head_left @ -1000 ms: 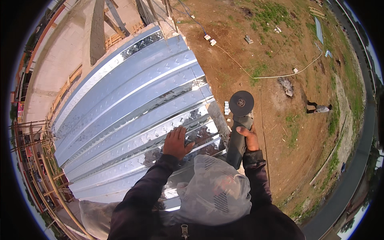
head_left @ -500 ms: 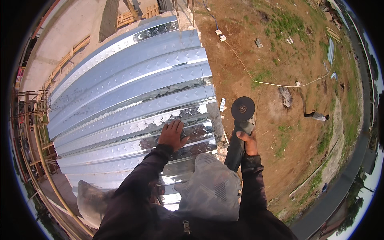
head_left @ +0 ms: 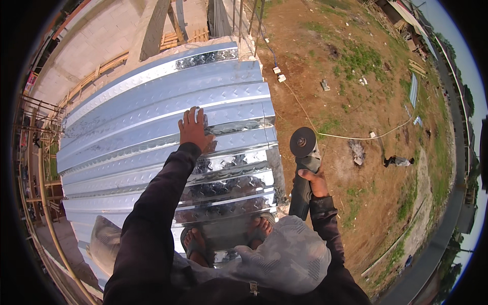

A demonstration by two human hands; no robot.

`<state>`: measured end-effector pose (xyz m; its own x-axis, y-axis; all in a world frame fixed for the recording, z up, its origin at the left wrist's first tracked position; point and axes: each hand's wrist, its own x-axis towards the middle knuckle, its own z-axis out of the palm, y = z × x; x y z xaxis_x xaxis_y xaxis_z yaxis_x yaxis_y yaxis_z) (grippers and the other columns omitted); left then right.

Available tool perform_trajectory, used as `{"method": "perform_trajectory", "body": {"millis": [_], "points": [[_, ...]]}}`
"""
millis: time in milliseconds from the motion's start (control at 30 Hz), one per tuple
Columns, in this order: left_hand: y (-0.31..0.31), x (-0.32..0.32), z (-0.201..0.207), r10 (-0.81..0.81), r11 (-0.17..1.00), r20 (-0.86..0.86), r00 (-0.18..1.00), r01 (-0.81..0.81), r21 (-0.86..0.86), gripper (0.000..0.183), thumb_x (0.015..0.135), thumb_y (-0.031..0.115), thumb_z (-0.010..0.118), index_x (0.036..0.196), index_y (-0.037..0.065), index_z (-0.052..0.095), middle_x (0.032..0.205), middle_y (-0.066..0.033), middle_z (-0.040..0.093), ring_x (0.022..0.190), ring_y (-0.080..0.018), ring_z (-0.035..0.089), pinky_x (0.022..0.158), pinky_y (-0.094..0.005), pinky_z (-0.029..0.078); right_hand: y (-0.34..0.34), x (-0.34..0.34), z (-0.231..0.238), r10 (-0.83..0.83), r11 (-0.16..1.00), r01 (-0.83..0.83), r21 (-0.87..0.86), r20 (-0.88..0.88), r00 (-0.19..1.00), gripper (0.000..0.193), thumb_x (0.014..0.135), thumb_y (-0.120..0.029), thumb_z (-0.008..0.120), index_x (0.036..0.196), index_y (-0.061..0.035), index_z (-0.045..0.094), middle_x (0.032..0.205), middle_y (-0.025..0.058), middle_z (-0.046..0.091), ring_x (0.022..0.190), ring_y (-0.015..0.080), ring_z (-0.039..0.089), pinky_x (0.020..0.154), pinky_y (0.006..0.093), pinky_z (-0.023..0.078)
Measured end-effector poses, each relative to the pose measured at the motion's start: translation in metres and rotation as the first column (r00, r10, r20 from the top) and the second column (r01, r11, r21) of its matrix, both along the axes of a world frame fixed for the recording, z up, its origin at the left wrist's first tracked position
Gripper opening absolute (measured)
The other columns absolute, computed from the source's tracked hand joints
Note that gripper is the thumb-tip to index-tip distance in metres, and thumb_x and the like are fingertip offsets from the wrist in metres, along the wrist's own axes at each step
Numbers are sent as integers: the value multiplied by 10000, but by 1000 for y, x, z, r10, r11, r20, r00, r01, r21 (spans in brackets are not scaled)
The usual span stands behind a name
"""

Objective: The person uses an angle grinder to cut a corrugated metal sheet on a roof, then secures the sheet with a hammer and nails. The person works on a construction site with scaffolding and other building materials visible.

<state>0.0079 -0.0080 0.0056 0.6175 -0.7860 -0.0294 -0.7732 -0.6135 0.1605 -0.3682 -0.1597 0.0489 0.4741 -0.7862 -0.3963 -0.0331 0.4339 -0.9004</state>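
My right hand is wrapped round the body of an angle grinder, out past the right edge of the metal sheets. Its dark round disc points away from me; whether it spins I cannot tell. With fingers stretched out, my left hand rests on the shiny ribbed metal decking and holds nothing. A thin dark line crosses the ribs close to the decking's right end. My feet in sandals stand on the sheets near me.
Beyond the right edge lies brown ground far below, with a pale cable across it and another person there. Upright steel bars and a concrete column stand at the far side. Bamboo scaffolding runs along the left.
My left hand has slid farther away over the decking and a little left. The grinder stays in my right hand, slightly turned. My view has shifted, and my feet now show.
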Motion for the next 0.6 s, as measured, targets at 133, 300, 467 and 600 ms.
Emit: {"method": "perform_trajectory", "body": {"millis": [133, 300, 467, 600], "points": [[-40, 57, 1, 165, 929, -185, 969, -89, 359, 1410, 522, 493, 934, 1593, 213, 60, 1661, -147, -33, 1519, -420, -33, 1054, -791, 214, -42, 37, -15, 45, 976, -51, -212, -35, 998, 673, 726, -59, 804, 1297, -25, 450, 1028, 105, 649, 799, 211, 669, 694, 374, 585], [-59, 48, -12, 283, 879, -253, 925, -145, 454, 1554, 468, 377, 983, 1589, 237, -84, 1645, -136, -192, 1500, -454, -131, 1010, -850, 148, -105, 79, -19, 216, 946, -241, -215, -136, 967, 624, 723, -25, 806, 1251, -13, 474, 971, 85, 664, 783, 209, 674, 671, 378, 584], [-59, 44, -10, 279, 871, -243, 929, -138, 472, 1581, 465, 326, 984, 1582, 223, -130, 1633, -156, -227, 1496, -457, -150, 1005, -853, 134, -134, 118, -32, 304, 898, -370, -239, -273, 913, 679, 688, -26, 827, 1273, -10, 481, 1009, 81, 658, 852, 198, 652, 746, 351, 554], [-54, 47, -8, 283, 869, -250, 926, -138, 474, 1586, 468, 308, 982, 1580, 224, -146, 1629, -164, -235, 1495, -458, -152, 1009, -851, 128, -118, 143, -33, 297, 900, -376, -220, -321, 899, 702, 670, -39, 831, 1276, 15, 482, 1039, 74, 648, 900, 191, 628, 805, 338, 534]]}}
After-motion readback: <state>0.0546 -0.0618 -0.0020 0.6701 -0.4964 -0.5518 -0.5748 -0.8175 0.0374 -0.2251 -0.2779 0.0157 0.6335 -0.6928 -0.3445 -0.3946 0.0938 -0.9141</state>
